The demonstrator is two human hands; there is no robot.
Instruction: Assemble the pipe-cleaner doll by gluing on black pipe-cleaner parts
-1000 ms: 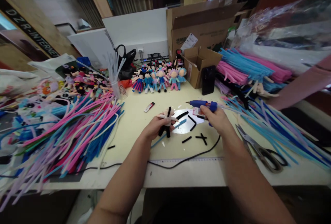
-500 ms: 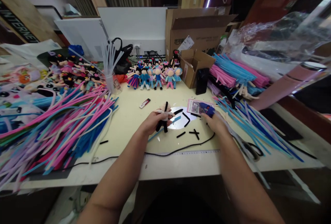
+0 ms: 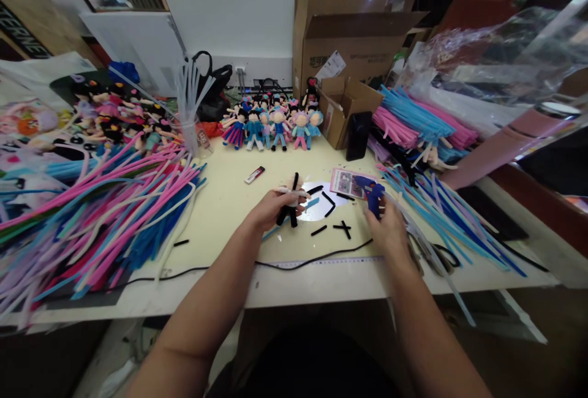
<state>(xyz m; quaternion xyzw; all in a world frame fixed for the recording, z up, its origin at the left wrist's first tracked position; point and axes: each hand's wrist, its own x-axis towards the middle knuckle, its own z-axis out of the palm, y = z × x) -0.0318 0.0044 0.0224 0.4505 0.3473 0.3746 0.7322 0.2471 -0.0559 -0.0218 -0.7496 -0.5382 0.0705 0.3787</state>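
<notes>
My left hand (image 3: 271,207) is closed on a small pipe-cleaner figure (image 3: 294,215) made of black and white fuzzy pieces; the fingers hide part of it. My right hand (image 3: 389,226) is wrapped around the handle of a blue hot glue gun (image 3: 373,193), its nozzle pointing left over a pink-edged printed card (image 3: 342,182). Between the hands lie short black pipe-cleaner pieces, among them a bent one (image 3: 329,204), a crossed pair (image 3: 342,228) and a straight one (image 3: 318,230). A short light-blue piece (image 3: 312,203) rests on the bright round patch near my left fingertips.
Long coloured pipe cleaners (image 3: 138,220) pile up at left, more (image 3: 441,220) at right beside scissors (image 3: 448,255). Finished dolls (image 3: 278,125) stand at the back before cardboard boxes (image 3: 353,49). A black cord (image 3: 294,267) crosses the front; a lighter-like object (image 3: 254,174) lies mid-table.
My right hand has lifted the glue gun off the card and turned it more upright, nozzle toward the left. My left hand still holds the figure. The whole view has shifted slightly.
</notes>
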